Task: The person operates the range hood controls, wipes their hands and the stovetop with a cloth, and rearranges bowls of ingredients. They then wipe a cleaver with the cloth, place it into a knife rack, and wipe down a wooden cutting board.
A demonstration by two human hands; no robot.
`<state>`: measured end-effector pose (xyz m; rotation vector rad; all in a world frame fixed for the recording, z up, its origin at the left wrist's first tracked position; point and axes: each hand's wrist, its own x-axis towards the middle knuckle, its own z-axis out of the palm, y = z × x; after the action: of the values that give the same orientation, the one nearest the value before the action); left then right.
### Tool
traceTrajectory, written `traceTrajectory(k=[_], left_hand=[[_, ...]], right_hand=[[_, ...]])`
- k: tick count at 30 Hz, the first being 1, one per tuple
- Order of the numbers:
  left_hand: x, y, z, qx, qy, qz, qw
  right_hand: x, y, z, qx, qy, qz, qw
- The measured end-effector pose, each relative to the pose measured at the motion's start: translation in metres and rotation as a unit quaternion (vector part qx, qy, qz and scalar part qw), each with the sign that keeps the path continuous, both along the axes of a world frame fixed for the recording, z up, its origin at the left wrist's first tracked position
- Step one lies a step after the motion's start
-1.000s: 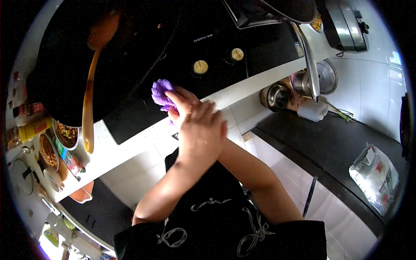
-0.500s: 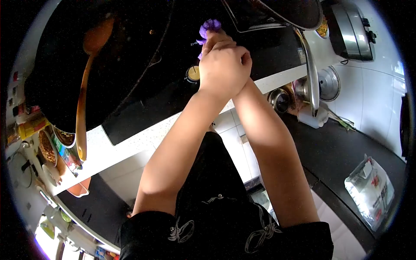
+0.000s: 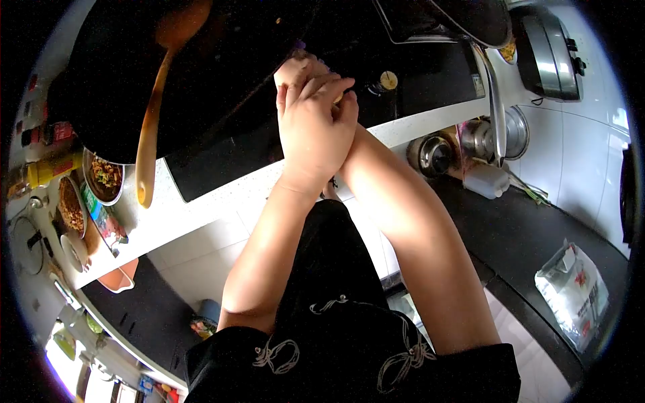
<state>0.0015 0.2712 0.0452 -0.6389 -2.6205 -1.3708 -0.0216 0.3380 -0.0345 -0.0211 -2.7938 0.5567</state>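
My right hand (image 3: 295,66) is closed over a crumpled purple cloth (image 3: 299,46), of which only a sliver shows beyond the fingers. Crossed on top of it lies my left hand (image 3: 312,124), its fingers bent over the right hand and its thumb to the right. Both hands press down together at the edge of the big dark wok, over the black glass cooktop (image 3: 235,161). Inside the wok (image 3: 222,74) rests a wooden ladle (image 3: 156,111), its handle hanging over the near rim. A round knob (image 3: 388,80) shows just right of the hands.
At left are a bowl of cooked food (image 3: 104,176), a dish of brown food (image 3: 71,205) and a yellow packet (image 3: 50,171). A second pan with a metal handle (image 3: 496,107) sits at right. Lower right lies a white bag (image 3: 572,295) on the dark counter.
Both hands have slid left and slightly down across the cooktop, towards the wok. The purple cloth is now mostly hidden, and the knob is uncovered on their right. The view has shifted a little.
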Motion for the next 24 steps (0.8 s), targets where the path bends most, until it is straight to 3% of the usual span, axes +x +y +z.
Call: traceTrajectory(k=[9,14,17,19,22,24], left_hand=[[0.042,-0.023,-0.004,-0.009,-0.091,-0.041,0.995],[0.064,-0.044,-0.008,-0.052,-0.044,-0.040,0.997],[0.059,-0.057,-0.004,-0.029,-0.064,-0.110,0.991],[0.058,-0.063,0.001,-0.043,-0.074,-0.117,0.989],[0.056,-0.073,-0.001,-0.015,-0.108,-0.117,0.987],[0.060,-0.084,0.001,-0.016,-0.143,-0.137,0.980]], right_hand=[[0.019,-0.027,-0.011,-0.007,-0.006,0.044,0.999],[0.027,-0.050,-0.031,-0.015,-0.004,0.077,0.997],[0.020,-0.059,0.006,-0.108,-0.081,-0.001,0.991],[0.016,-0.082,-0.002,-0.061,0.134,-0.083,0.986],[0.025,-0.116,0.011,-0.041,0.041,-0.160,0.985],[0.029,-0.113,-0.001,-0.008,0.056,-0.117,0.992]])
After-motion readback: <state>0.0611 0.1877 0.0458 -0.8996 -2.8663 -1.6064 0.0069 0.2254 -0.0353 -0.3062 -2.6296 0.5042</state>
